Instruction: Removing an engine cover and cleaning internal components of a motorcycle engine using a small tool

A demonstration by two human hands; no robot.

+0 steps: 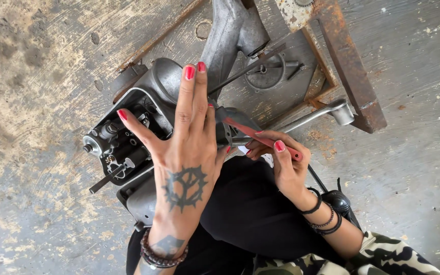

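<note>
Where left hand (187, 147) covers machine head (128, 132), red-handled tool (266, 140) tip hidden.

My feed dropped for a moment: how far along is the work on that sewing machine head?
Done: the end cover is off, leaving the needle-bar mechanism exposed. In hand: the left hand lies spread over the machine head, while the right hand holds a red-handled tool with its tip at the machine. Left: the mechanism is open, with no cover in view.

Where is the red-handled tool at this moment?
In the head view, the red-handled tool sits right of centre, gripped in the right hand, its tip against the grey machine beside the left hand.
</note>
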